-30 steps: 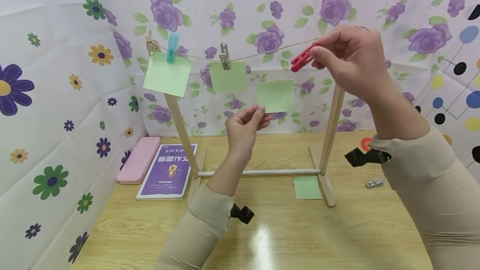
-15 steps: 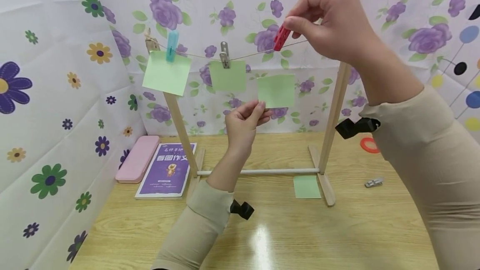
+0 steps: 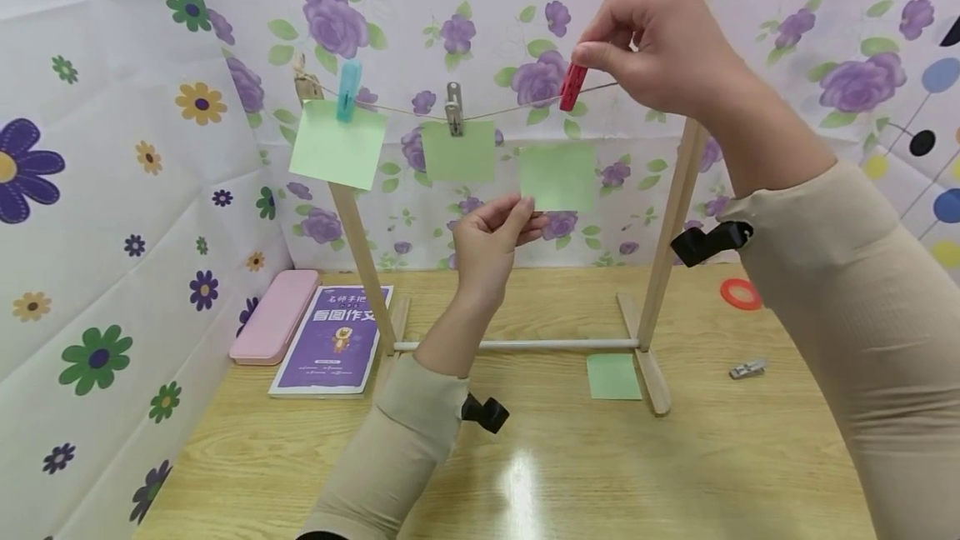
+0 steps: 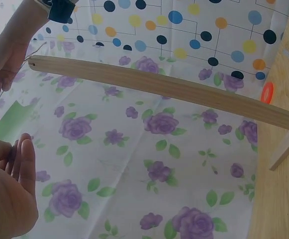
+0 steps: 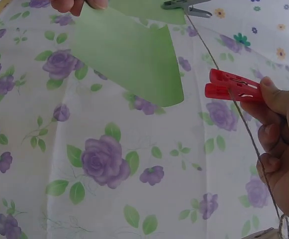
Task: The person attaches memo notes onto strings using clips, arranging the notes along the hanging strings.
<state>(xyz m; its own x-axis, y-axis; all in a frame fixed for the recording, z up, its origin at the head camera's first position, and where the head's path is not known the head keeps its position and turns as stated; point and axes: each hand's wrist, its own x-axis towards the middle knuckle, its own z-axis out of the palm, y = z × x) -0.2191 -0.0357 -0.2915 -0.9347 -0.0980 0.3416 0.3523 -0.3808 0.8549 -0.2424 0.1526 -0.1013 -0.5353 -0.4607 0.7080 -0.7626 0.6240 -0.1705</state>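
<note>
My right hand (image 3: pixel 652 48) pinches a red clothespin (image 3: pixel 572 88) by its handles. In the right wrist view the twine (image 5: pixel 251 132) runs between the clothespin's two jaws, which stand a little apart. Below the line, my left hand (image 3: pixel 495 244) pinches a green sticky note (image 3: pixel 558 177) by its lower left corner. The note's top edge hangs just under the clothespin, apart from it. To the left a metal clip (image 3: pixel 453 109) holds a second green note (image 3: pixel 459 151) on the line. A blue clothespin (image 3: pixel 348 90) holds a third note (image 3: pixel 337 144) near the left post.
Wooden posts (image 3: pixel 671 232) carry the twine, joined low by a white bar (image 3: pixel 555 344). On the table lie a loose green note (image 3: pixel 613 377), a metal clip (image 3: pixel 748 368), a red ring (image 3: pixel 740 293), a purple book (image 3: pixel 333 342) and a pink case (image 3: pixel 276 317).
My right hand has risen and moved left with the red clothespin, bringing it from near the right post onto the twine above the held note. My left hand has raised the note slightly.
</note>
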